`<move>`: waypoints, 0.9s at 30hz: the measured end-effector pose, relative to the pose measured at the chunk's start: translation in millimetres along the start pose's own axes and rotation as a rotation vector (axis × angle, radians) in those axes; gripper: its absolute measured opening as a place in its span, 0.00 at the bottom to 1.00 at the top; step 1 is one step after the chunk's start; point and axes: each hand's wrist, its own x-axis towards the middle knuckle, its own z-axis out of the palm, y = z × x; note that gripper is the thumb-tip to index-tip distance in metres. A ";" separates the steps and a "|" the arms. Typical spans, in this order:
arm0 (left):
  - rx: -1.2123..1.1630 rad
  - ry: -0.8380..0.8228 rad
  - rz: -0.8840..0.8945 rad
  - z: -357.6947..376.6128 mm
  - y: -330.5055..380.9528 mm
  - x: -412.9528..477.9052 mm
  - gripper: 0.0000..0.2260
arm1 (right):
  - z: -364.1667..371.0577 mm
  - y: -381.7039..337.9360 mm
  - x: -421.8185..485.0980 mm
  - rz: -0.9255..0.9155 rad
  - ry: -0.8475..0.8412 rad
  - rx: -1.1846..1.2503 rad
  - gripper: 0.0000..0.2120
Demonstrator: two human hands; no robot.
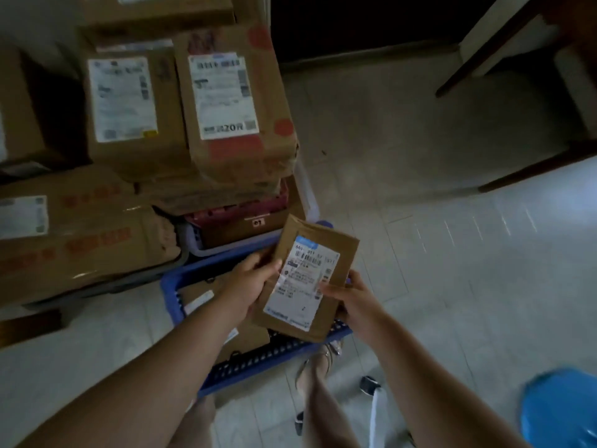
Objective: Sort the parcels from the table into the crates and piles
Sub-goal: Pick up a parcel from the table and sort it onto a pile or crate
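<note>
At lower centre of the frame, a small brown parcel (pixel 336 250) is held over the blue crate (pixel 258 360). The left hand (pixel 248 279) grips its left edge, thumb on the label, and the right hand (pixel 349 299) grips its lower right edge. The parcel hides much of the crate's inside. Its white label is blurred; only "661" can be read. At upper left, a stacked box (pixel 232 150) has a label ending in "20R"; the rest is illegible.
</note>
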 end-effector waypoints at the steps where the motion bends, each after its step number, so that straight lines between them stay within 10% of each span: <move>1: 0.022 0.021 -0.013 5.5 -10.9 16.0 0.15 | -6.9 12.9 14.3 0.026 0.003 0.032 0.23; 9: 0.127 0.371 -0.188 7.8 -86.4 92.2 0.25 | -3.7 88.5 104.6 0.189 0.053 0.390 0.25; 27: 0.237 0.170 -0.116 -10.2 -126.5 186.8 0.12 | 28.3 129.1 216.4 0.180 0.147 0.433 0.09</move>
